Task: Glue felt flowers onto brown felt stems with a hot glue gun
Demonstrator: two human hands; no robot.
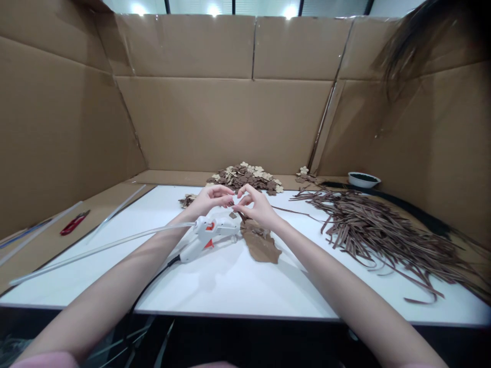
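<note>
My left hand [215, 198] and my right hand [256, 205] meet over the middle of the white board, fingertips pinched close together. A small brown piece shows between them, its shape mostly hidden by the fingers. Just below my hands lies a white glue gun [209, 237] with an orange trigger, a long clear glue stick [103, 250] sticking out of its back. The nozzle end rests beside a crumpled brown scrap [261, 243]. One thin brown strip [297, 211] runs rightward from behind my right wrist.
Brown and cream flower cut-outs [249, 176] are heaped at the back. A large pile of brown strips [383, 230] covers the right side, near a white bowl [363, 180] of dark material. A red-handled cutter [74, 223] lies left. Cardboard walls [222, 122] enclose the board.
</note>
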